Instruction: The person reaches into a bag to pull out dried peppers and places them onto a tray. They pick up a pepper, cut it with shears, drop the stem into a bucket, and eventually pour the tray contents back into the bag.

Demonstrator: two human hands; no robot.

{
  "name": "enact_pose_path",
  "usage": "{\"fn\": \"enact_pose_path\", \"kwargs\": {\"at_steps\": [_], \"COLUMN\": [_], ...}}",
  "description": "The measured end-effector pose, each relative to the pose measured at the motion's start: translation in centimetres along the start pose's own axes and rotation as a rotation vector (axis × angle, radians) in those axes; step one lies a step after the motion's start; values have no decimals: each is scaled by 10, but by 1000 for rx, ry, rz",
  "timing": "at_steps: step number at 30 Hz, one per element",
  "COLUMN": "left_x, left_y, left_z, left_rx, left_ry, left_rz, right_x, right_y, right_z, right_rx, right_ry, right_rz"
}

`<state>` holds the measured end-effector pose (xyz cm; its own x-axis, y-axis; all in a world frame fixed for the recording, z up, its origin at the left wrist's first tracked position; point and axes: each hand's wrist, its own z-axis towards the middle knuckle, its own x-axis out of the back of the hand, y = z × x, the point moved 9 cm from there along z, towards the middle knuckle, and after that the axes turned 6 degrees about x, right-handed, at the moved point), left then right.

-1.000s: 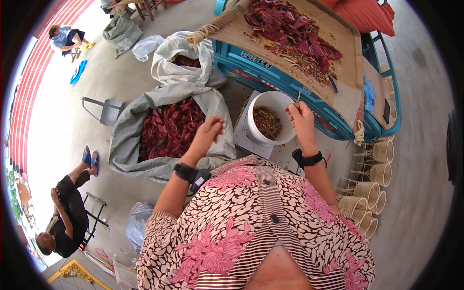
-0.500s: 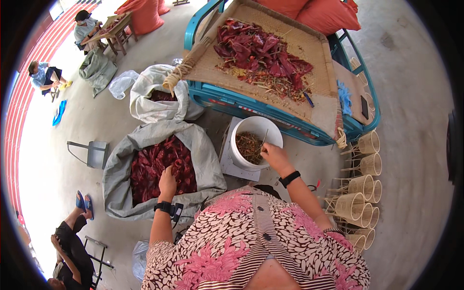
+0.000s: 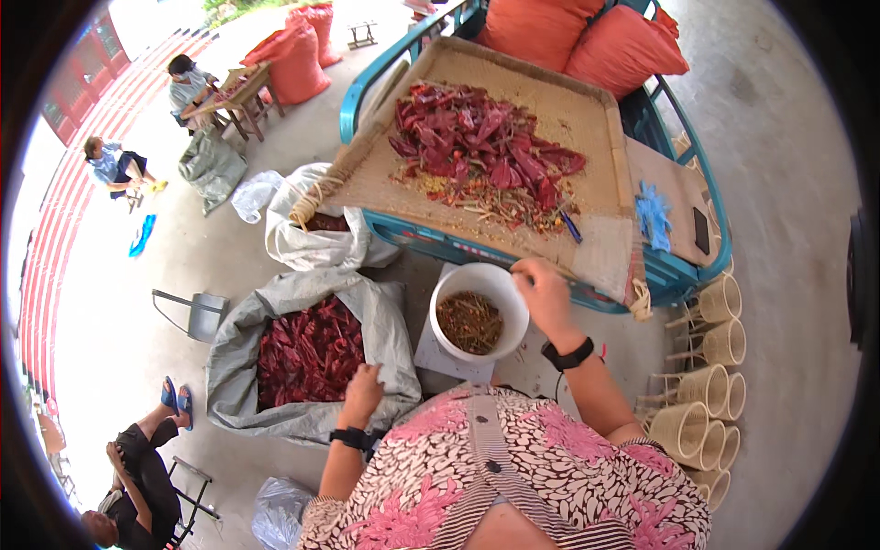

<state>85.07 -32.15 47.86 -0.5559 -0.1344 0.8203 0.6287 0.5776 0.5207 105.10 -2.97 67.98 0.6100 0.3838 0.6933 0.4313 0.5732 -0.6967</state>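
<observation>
My left hand (image 3: 364,396), its fingers curled inward, hovers at the right edge of a grey sack (image 3: 240,341) with a rolled-down mouth. Dark red dried chili peppers (image 3: 307,353) fill the sack. My right hand (image 3: 547,298) is beside the right rim of a white bucket (image 3: 507,302), just short of the woven tray's near edge. Its fingers are bent together; anything in them is hidden. Stems and chili bits (image 3: 469,323) lie in the bucket. On the woven tray (image 3: 367,197) rests a heap of dried chili peppers (image 3: 486,137) with loose scraps and seeds.
The tray lies across a teal cart (image 3: 412,240) carrying orange sacks (image 3: 619,50), blue gloves (image 3: 653,215) and a phone (image 3: 701,229). Small woven baskets (image 3: 683,429) stand at right. A white sack (image 3: 289,243) and a dustpan (image 3: 206,316) are leftward. Several people sit at left.
My right hand has risen from over the bucket to beside its rim; the stem it held is no longer visible. My left hand has moved right, off the peppers to the sack's edge. The view has shifted.
</observation>
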Motion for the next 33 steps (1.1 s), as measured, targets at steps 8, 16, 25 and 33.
{"fn": "enact_pose_path", "kwargs": {"at_steps": [8, 16, 25, 33], "left_x": [-30, -45, -40, 107], "left_y": [94, 103, 144, 277], "left_z": [-4, -39, -46, -42], "left_rx": [-30, 139, 199, -272], "left_ry": [-53, -15, 31, 518], "left_rz": [-10, -28, -17, -245], "right_x": [91, 73, 149, 126], "right_y": [36, 97, 61, -62], "right_z": [79, 110, 113, 44], "right_rx": [100, -146, -9, 447], "right_ry": [282, -91, 347, 113], "right_rz": [-501, -605, -370, 319]}}
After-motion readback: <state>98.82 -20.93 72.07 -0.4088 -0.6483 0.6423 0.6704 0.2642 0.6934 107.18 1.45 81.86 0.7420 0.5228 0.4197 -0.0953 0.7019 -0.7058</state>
